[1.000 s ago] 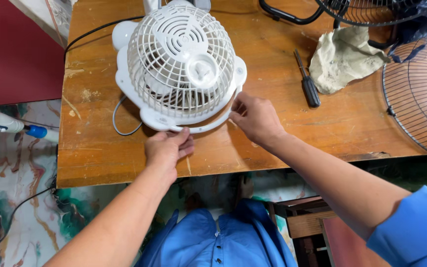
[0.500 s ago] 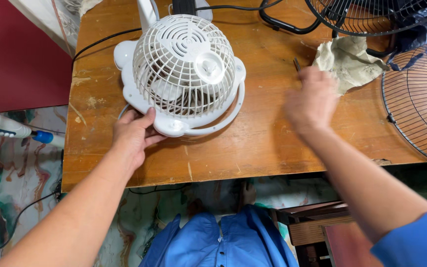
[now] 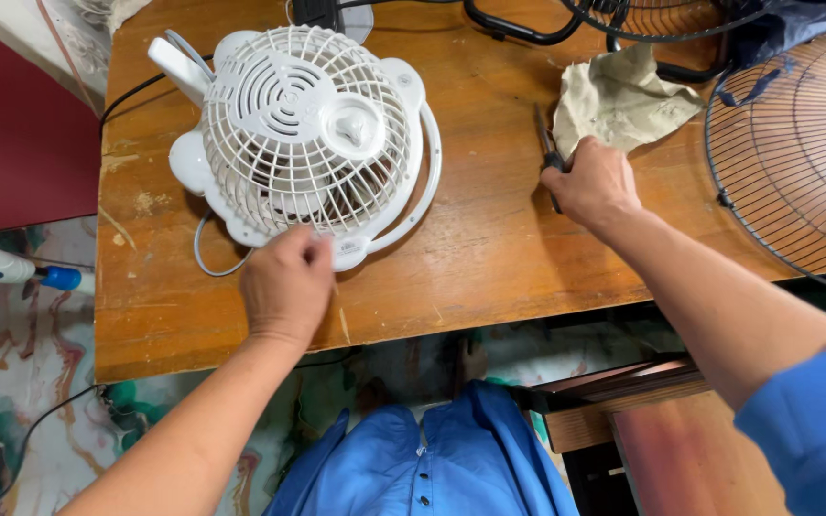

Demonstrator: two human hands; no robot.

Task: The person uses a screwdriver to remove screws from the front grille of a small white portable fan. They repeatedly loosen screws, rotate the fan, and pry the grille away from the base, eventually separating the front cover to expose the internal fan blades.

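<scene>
The right hand (image 3: 597,182) has its grip closed around a dark-handled screwdriver (image 3: 547,153) lying on the worn wooden bench (image 3: 489,248), just beside a crumpled beige cloth (image 3: 623,96). The left hand (image 3: 287,287) rests with fingers curled together against the lower rim of a small white plastic table fan (image 3: 303,134), which lies grille-up on the bench. A large round dark wire fan guard (image 3: 795,153) overhangs the bench's right end. Below, the floor shows a marbled green, red and white covering (image 3: 11,382).
</scene>
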